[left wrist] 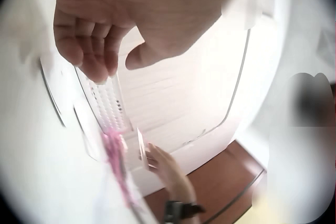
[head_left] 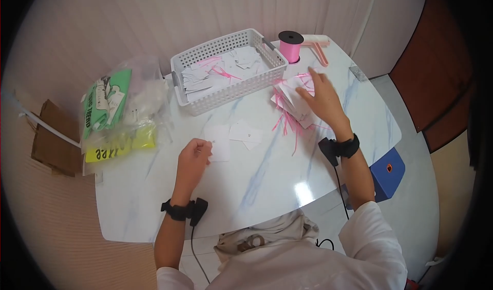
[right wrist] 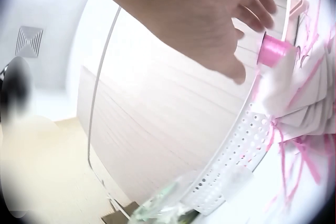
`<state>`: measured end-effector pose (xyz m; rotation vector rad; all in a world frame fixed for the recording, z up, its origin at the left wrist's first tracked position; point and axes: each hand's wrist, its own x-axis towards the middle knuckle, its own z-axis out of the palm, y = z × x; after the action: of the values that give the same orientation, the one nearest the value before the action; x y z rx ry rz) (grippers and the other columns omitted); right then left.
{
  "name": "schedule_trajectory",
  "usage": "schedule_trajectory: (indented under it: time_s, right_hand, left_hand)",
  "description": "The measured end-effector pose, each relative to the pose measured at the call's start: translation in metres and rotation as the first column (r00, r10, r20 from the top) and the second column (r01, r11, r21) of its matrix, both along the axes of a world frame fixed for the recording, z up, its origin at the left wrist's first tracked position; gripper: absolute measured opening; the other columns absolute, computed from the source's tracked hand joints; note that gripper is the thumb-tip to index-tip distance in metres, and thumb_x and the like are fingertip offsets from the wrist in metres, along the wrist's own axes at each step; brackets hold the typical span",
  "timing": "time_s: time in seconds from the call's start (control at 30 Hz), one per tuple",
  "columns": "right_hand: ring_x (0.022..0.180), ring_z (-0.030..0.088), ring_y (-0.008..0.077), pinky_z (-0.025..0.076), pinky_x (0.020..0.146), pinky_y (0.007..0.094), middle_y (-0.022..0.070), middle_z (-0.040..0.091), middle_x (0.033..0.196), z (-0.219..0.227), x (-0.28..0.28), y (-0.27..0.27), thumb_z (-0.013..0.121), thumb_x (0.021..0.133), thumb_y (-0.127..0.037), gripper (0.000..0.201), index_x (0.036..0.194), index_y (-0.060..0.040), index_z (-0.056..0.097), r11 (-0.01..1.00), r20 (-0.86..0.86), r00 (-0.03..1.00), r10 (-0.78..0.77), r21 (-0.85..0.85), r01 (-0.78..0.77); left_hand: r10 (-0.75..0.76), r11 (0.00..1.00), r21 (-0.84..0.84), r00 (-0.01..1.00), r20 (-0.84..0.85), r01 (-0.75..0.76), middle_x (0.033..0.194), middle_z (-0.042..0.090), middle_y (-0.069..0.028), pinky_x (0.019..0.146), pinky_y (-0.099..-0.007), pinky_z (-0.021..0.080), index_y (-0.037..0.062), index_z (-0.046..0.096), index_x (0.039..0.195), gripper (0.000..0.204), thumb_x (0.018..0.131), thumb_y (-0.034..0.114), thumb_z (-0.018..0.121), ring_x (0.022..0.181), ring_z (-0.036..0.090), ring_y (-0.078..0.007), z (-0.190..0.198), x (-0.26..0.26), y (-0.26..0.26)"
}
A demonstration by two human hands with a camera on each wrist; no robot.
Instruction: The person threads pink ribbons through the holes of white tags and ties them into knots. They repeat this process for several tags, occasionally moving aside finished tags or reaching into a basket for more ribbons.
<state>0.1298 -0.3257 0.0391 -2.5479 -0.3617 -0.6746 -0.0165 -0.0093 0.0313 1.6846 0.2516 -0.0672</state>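
My left hand [head_left: 194, 154] hovers at the edge of a blank white card [head_left: 221, 149] on the table, its fingers loosely bent. In the left wrist view a gap shows between thumb and fingers, with nothing in it. Beside that card lie more white cards [head_left: 246, 134], overlapping, with a small dark mark. My right hand [head_left: 327, 102] is over a pile of white cards [head_left: 290, 105] tied with pink ribbons [head_left: 292, 126]. Its thumb and fingers are spread apart in the right wrist view. A blurred white card [right wrist: 278, 87] stands tilted below that hand, over the pile.
A white perforated basket [head_left: 231, 96] with cards and pink ribbon stands at the back. Behind the pile are a pink ribbon spool [head_left: 290, 50] and a pink-handled roller [head_left: 321, 54]. Plastic bags [head_left: 128, 105] lie at the left edge of the marble-patterned table [head_left: 205, 208].
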Motion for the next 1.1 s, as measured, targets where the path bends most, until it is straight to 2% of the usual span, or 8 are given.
schedule_trajectory:
  time_s: [0.07, 0.1, 0.17, 0.27, 0.4, 0.47, 0.8, 1.1]
  right_hand:
    - [0.097, 0.059, 0.0314, 0.047, 0.083, 0.0388, 0.0146, 0.059, 0.105, -0.008, -0.002, 0.012, 0.065, 0.083, -0.019, 0.047, 0.125, -0.0015, 0.050, 0.996, 0.148, 0.985, 0.085, 0.022, -0.089]
    - [0.094, 0.058, 0.0352, 0.047, 0.081, 0.0414, 0.0160, 0.059, 0.102, -0.012, -0.006, 0.020, 0.066, 0.082, -0.021, 0.049, 0.125, -0.0030, 0.050, 0.984, 0.288, 0.944, 0.159, 0.028, -0.175]
    - [0.094, 0.059, 0.0314, 0.048, 0.080, 0.0402, 0.0134, 0.059, 0.103, -0.017, -0.031, 0.047, 0.068, 0.081, -0.028, 0.042, 0.115, -0.0054, 0.056, 0.931, -0.015, 0.934, 0.356, 0.093, -0.354]
    - [0.091, 0.061, 0.0256, 0.050, 0.078, 0.0385, 0.0104, 0.061, 0.103, -0.020, -0.050, 0.080, 0.070, 0.079, -0.032, 0.038, 0.108, -0.0081, 0.060, 0.901, -0.366, 0.847, 0.385, -0.049, -0.431]
    - [0.087, 0.062, 0.0240, 0.049, 0.073, 0.0365, 0.0090, 0.063, 0.096, -0.043, -0.038, 0.091, 0.071, 0.077, -0.031, 0.033, 0.100, -0.0082, 0.062, 0.902, -0.257, 0.879, 0.401, -0.053, -0.428]
    - [0.081, 0.063, 0.0235, 0.048, 0.068, 0.0345, 0.0091, 0.065, 0.084, -0.040, -0.031, 0.088, 0.073, 0.074, -0.028, 0.028, 0.089, -0.0056, 0.064, 0.891, -0.496, 0.745, 0.446, 0.164, -0.424]
    - [0.068, 0.063, 0.0204, 0.046, 0.059, 0.0326, 0.0081, 0.066, 0.072, -0.053, -0.007, 0.080, 0.076, 0.066, -0.029, 0.026, 0.073, -0.0055, 0.067, 0.850, -0.552, 0.649, 0.524, 0.392, -0.352]
    - [0.066, 0.061, 0.0160, 0.047, 0.061, 0.0295, 0.0090, 0.067, 0.074, -0.047, -0.002, 0.068, 0.071, 0.077, -0.027, 0.026, 0.082, -0.0012, 0.071, 0.795, -0.541, 0.598, 0.592, 0.511, -0.326]
  left_hand:
    - [0.024, 0.741, 0.664, 0.992, 0.125, -0.102, 0.085, 0.060, -0.0100, 0.063, -0.0346, 0.047, 0.0011, 0.056, 0.090, 0.039, 0.084, 0.039, 0.065, 0.072, 0.059, -0.0243, 0.000, 0.006, -0.004]
    - [0.023, 0.737, 0.668, 0.992, 0.128, -0.103, 0.085, 0.060, -0.0100, 0.063, -0.0346, 0.047, 0.0011, 0.056, 0.090, 0.039, 0.084, 0.039, 0.065, 0.072, 0.059, -0.0243, 0.000, 0.008, -0.007]
    - [0.006, 0.499, 0.866, 1.000, 0.029, -0.028, 0.089, 0.059, -0.0137, 0.067, -0.0379, 0.048, 0.0004, 0.054, 0.092, 0.050, 0.078, 0.045, 0.071, 0.075, 0.060, -0.0302, -0.001, 0.011, -0.011]
    - [-0.019, 0.404, 0.915, 1.000, 0.015, -0.006, 0.079, 0.059, -0.0109, 0.066, -0.0360, 0.047, 0.0023, 0.053, 0.091, 0.053, 0.072, 0.047, 0.075, 0.071, 0.059, -0.0256, -0.011, 0.016, -0.008]
    - [-0.056, 0.459, 0.885, 0.997, -0.051, 0.071, 0.083, 0.058, -0.0111, 0.067, -0.0346, 0.047, 0.0012, 0.053, 0.093, 0.055, 0.069, 0.044, 0.077, 0.075, 0.059, -0.0247, -0.012, 0.019, 0.002]
    - [-0.039, 0.570, 0.807, 0.986, -0.161, 0.155, 0.093, 0.058, -0.0139, 0.073, -0.0368, 0.048, 0.0007, 0.052, 0.098, 0.057, 0.070, 0.043, 0.078, 0.083, 0.059, -0.0283, -0.004, 0.020, 0.003]
    - [-0.045, 0.593, 0.783, 0.978, -0.202, 0.189, 0.092, 0.059, -0.0147, 0.072, -0.0352, 0.047, 0.0004, 0.052, 0.100, 0.058, 0.067, 0.037, 0.081, 0.082, 0.059, -0.0282, -0.005, 0.025, 0.014]
    - [-0.177, 0.699, 0.673, 0.970, -0.164, 0.241, 0.088, 0.063, -0.0184, 0.070, -0.0350, 0.048, -0.0047, 0.052, 0.102, 0.035, 0.087, 0.025, 0.062, 0.078, 0.062, -0.0250, -0.006, 0.021, 0.024]
